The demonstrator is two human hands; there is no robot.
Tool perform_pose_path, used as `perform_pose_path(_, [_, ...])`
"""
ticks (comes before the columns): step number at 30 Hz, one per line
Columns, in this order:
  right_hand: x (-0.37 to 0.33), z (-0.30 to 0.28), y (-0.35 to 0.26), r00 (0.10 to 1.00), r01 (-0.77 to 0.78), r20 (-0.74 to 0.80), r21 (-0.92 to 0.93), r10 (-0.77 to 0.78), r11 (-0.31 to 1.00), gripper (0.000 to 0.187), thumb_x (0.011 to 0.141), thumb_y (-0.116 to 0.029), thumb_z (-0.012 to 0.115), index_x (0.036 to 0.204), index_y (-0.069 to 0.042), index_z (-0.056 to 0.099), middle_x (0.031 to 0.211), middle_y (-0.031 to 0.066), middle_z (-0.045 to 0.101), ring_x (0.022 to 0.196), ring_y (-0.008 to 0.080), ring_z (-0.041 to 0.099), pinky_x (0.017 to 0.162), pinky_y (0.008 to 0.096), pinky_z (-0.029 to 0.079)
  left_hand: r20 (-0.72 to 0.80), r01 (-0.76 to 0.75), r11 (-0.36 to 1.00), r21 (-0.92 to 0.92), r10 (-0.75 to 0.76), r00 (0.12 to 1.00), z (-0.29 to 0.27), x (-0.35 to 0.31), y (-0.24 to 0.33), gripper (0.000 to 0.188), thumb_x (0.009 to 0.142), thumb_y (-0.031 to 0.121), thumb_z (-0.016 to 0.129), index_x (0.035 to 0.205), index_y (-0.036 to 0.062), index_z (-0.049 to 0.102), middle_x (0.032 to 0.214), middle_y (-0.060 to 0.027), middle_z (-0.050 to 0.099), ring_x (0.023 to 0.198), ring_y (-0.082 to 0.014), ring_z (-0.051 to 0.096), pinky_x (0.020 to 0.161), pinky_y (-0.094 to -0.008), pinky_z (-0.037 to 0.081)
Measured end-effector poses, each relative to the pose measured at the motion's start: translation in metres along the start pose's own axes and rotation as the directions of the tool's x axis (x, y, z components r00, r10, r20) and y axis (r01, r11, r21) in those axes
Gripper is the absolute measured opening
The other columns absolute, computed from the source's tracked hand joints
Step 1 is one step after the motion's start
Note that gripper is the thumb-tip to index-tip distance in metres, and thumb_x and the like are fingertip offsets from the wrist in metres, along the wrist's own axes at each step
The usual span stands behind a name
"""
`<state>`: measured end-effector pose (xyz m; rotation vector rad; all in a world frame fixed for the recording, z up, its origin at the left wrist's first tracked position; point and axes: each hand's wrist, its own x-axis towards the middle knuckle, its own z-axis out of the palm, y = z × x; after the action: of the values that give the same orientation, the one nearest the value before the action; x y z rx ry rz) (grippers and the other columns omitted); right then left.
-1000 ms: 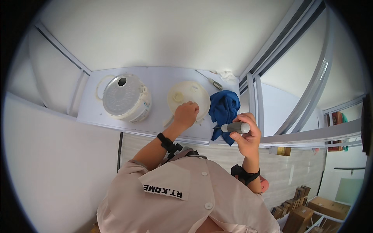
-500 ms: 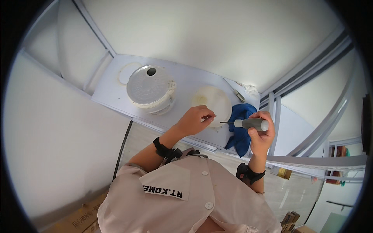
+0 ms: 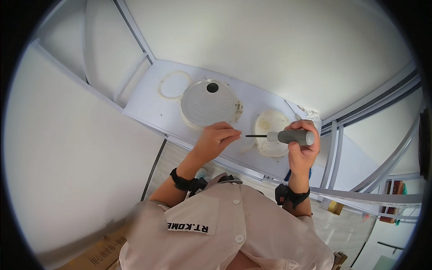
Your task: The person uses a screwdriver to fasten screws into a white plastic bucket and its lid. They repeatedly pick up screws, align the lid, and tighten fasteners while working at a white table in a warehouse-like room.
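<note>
My left hand (image 3: 216, 141) is closed in a pinch, thumb against fingers, just left of a screwdriver's tip. Whatever sits between those fingertips, if anything, is too small to make out. Wrapped around the grey handle of the screwdriver (image 3: 294, 137) is my right hand (image 3: 306, 155); the dark shaft points left, almost level, close to the left fingertips. Behind the left hand stands a white drum-like unit with a silvery round top (image 3: 207, 105) and a dark hole near its far edge. Below the screwdriver shaft, a whitish round disc (image 3: 276, 119) lies on the bench.
A thin pale ring (image 3: 162, 90) lies at the bench's left end. Another screwdriver (image 3: 291, 108) and crumpled white material (image 3: 311, 113) are at the far right. Blue cloth (image 3: 288, 174) is mostly hidden by my right hand. Metal frame posts (image 3: 333, 153) rise at the right.
The view has shifted, so the bench things appear farther right. My hands have come closer together, bringing the screwdriver tip near the left fingertips. The right hand now covers most of the blue cloth.
</note>
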<state>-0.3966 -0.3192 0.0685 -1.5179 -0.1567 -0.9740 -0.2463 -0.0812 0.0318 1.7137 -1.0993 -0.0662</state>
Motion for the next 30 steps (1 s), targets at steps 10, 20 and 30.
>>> perform_pose_path(10, [0.01, 0.092, 0.016, 0.999, 0.047, 0.013, -0.008, -0.047, 0.999, 0.053, 0.087, -0.014, 0.088, 0.133, -0.001, 0.065, 0.117, 0.0139, 0.065, 0.107, 0.0259, 0.066, 0.091, 0.038, 0.055, -0.01, -0.024, 0.994, 0.105, 0.025, 1.0, -0.086, -0.012, -0.038, 0.018, 0.092, -0.001, 0.078, 0.108, 0.0056, 0.083, 0.097, -0.0091, 0.071, 0.086, -0.0275, 0.069, 0.073, -0.0366, 0.056])
perform_pose_path(20, [0.004, 0.155, 0.029, 0.996, 0.071, -0.042, -0.048, -0.073, 0.996, 0.055, 0.088, -0.013, 0.089, 0.135, -0.001, 0.063, 0.117, 0.0137, 0.065, 0.103, 0.0243, 0.065, 0.091, 0.0371, 0.054, 0.062, -0.156, 0.958, 0.242, 0.145, 0.988, -0.13, -0.012, -0.079, 0.027, 0.094, 0.009, 0.077, 0.12, 0.0135, 0.083, 0.094, 0.0012, 0.077, 0.093, -0.0215, 0.069, 0.089, -0.0404, 0.051])
perform_pose_path(30, [-0.001, 0.178, 0.024, 0.992, 0.065, -0.093, -0.15, -0.079, 0.987, 0.058, 0.088, -0.019, 0.091, 0.136, -0.001, 0.063, 0.118, 0.0138, 0.063, 0.103, 0.0232, 0.064, 0.09, 0.0361, 0.054, 0.196, -0.309, 0.909, 0.278, 0.261, 0.945, -0.14, -0.001, -0.091, 0.036, 0.094, 0.013, 0.078, 0.129, 0.0145, 0.079, 0.092, 0.0038, 0.079, 0.097, -0.0191, 0.066, 0.09, -0.0391, 0.048])
